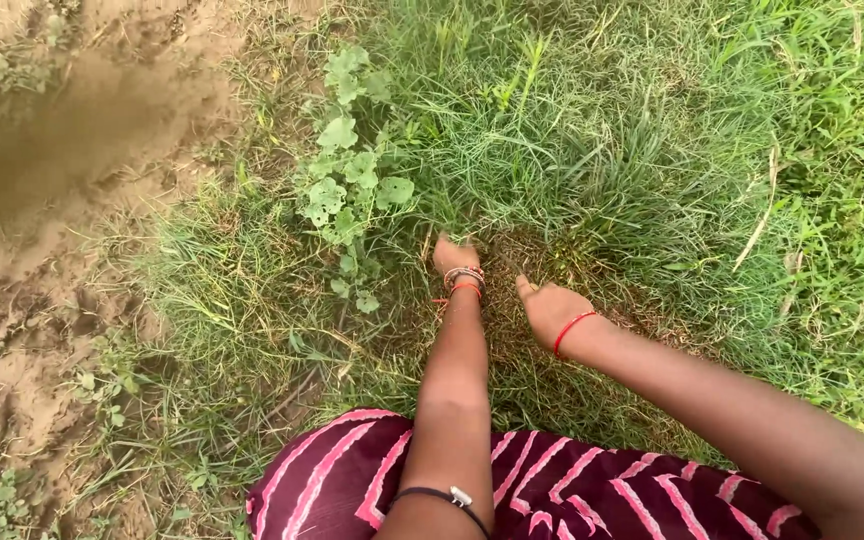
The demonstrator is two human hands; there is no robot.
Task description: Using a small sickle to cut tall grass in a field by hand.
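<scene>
At the foot of the grass clump point(552, 170), the left hand point(455, 256) is being pushed in among the blades, its fingers hidden, so whether anything is being gripped cannot be told. The right hand point(552, 312) is being held just beside it, slightly nearer the body, fingers curled loosely with nothing seen between them (a red thread is being worn at its wrist). The clump is being met from below: its blades rise away from both hands, the left being nearer, with a broad-leaved weed point(347, 180) standing to its left
</scene>
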